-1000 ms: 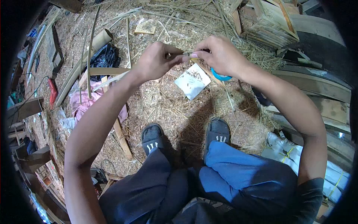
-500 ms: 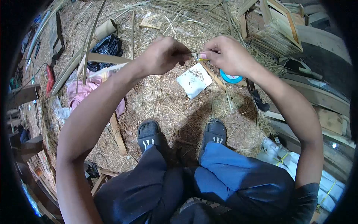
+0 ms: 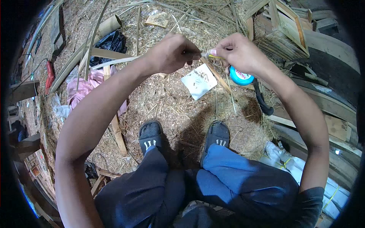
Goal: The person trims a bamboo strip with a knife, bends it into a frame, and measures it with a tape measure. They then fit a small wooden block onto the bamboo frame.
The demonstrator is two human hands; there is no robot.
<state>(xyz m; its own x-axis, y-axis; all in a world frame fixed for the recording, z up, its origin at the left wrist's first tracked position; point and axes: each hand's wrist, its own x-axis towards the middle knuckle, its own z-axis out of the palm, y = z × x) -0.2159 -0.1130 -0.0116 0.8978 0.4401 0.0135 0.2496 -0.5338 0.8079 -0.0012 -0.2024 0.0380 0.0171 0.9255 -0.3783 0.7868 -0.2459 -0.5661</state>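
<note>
My left hand (image 3: 171,53) is closed in a pinch, its fingertips close to those of my right hand. A small pale piece (image 3: 204,54) shows between the two; whether the left fingers grip it, I cannot make out. My right hand (image 3: 239,55) pinches a short yellow strip, apparently the blade of a tape measure (image 3: 242,77), whose round blue case with a lettered white label hangs below the palm. On the ground under the hands lies a white square sheet (image 3: 199,83) with dark specks on it. Beside the sheet is a thin wooden strip (image 3: 219,78).
Straw and shavings cover the ground. To the left lie a pink cloth (image 3: 85,89), a black plastic bag (image 3: 114,45), a bamboo piece (image 3: 109,28) and a red tool (image 3: 50,76). At right are a wooden frame (image 3: 292,22), stacked boards (image 3: 327,98) and a white wrapped bundle (image 3: 296,163).
The blue tape measure case has come further into view below my right hand, its label now showing. The right hand has shifted slightly right, and the gap between the hands is a little wider.
</note>
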